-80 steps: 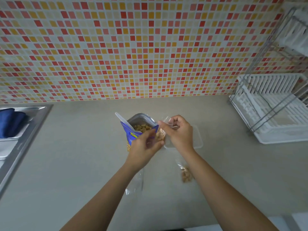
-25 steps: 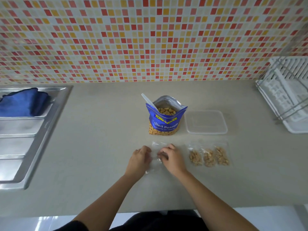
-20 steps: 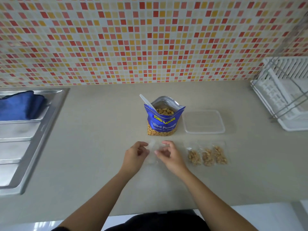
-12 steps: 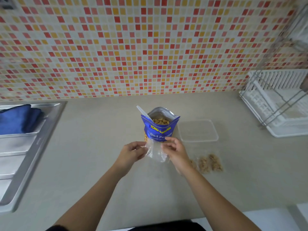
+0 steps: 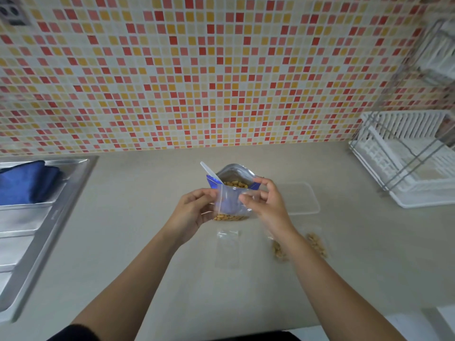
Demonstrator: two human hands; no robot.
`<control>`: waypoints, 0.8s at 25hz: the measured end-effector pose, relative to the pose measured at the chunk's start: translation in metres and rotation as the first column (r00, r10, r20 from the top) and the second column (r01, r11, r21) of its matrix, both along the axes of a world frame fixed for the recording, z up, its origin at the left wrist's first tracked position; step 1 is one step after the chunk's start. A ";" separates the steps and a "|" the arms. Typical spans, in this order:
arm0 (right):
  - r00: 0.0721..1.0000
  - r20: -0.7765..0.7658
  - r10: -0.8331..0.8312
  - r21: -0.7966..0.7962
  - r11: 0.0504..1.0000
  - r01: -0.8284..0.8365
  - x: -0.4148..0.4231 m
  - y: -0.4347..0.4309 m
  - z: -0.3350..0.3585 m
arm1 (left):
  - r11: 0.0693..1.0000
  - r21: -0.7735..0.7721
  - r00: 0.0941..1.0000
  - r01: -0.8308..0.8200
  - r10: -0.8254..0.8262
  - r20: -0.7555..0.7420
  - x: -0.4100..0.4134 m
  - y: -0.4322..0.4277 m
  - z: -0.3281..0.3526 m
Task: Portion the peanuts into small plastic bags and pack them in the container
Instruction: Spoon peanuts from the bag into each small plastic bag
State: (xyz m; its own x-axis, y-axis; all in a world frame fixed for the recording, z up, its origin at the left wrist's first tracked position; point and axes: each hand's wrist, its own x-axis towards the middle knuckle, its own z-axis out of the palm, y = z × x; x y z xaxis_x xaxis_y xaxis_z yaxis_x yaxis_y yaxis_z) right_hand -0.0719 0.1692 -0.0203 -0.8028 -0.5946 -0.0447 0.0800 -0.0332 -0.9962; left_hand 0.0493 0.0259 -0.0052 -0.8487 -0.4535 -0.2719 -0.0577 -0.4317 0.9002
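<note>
From the head camera, the left hand point(image 5: 190, 212) and right hand point(image 5: 267, 205) pinch the top of an empty little bag point(image 5: 232, 201) between them – likely to open it – right before the peanut pouch point(image 5: 234, 177), filled bags point(image 5: 316, 243) under the right wrist.

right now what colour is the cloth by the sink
Dark blue cloth, seen in the head view.
</note>
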 end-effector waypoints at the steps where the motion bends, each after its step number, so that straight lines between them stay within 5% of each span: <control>1: 1.000 -0.012 0.002 0.009 1.000 -0.001 -0.001 0.001 0.003 | 1.000 -0.005 1.000 0.007 -0.007 -0.001 -0.001 0.000 0.000; 11: 0.997 -0.075 -0.007 0.049 0.999 0.011 -0.018 0.011 0.020 | 0.997 -0.079 1.000 -0.006 0.004 -0.021 -0.016 0.009 0.009; 20: 1.000 0.011 -0.023 -0.045 0.999 0.023 -0.055 0.026 0.034 | 0.889 -0.439 0.985 -0.128 0.166 0.048 -0.045 0.020 0.037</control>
